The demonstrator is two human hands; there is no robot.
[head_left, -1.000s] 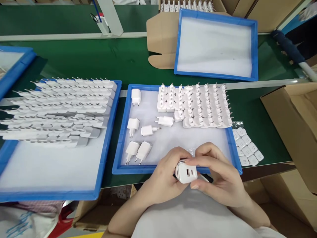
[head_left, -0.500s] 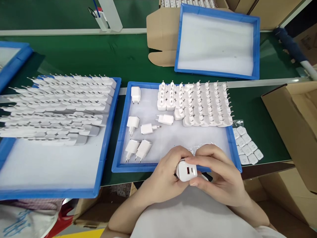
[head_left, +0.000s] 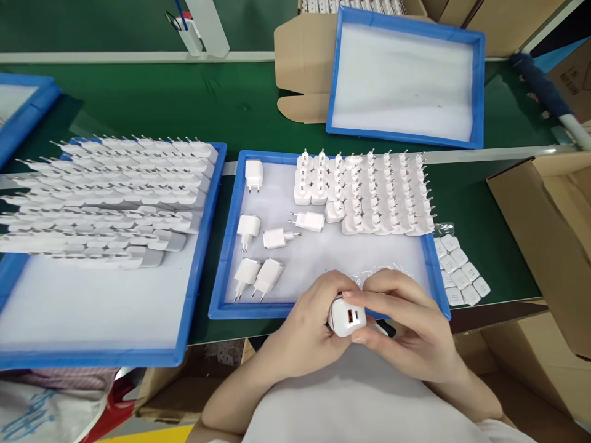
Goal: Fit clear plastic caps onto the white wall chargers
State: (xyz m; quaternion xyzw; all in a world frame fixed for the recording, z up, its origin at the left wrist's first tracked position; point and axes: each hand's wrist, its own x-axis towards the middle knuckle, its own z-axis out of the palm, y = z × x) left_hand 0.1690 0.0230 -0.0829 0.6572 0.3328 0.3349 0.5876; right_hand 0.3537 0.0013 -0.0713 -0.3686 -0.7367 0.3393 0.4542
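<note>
Between my two hands is a white USB charger [head_left: 341,325], its port face with two slots turned up toward me. My left hand [head_left: 311,326] is closed around its body. The thumb and fingertips of my right hand [head_left: 415,326] pinch the charger's right edge. Both hands are over the front rim of the middle blue tray [head_left: 258,312]. On that tray several chargers stand in tight rows [head_left: 369,194], pins up. Several loose chargers lie at its left, among them a tilted pair [head_left: 268,277]. Part of a dark item and a white piece shows behind my right fingers.
To the left, a blue tray [head_left: 184,307] carries dense rows of chargers. A blue-rimmed tray [head_left: 406,80] leans on a carton at the back. Square white pieces [head_left: 462,277] lie right of the middle tray, beside an open cardboard box [head_left: 521,246]. A pen holder [head_left: 190,38] stands far back.
Almost nothing differs. The charger and both hands have shifted very slightly to the left, with the same hold.
</note>
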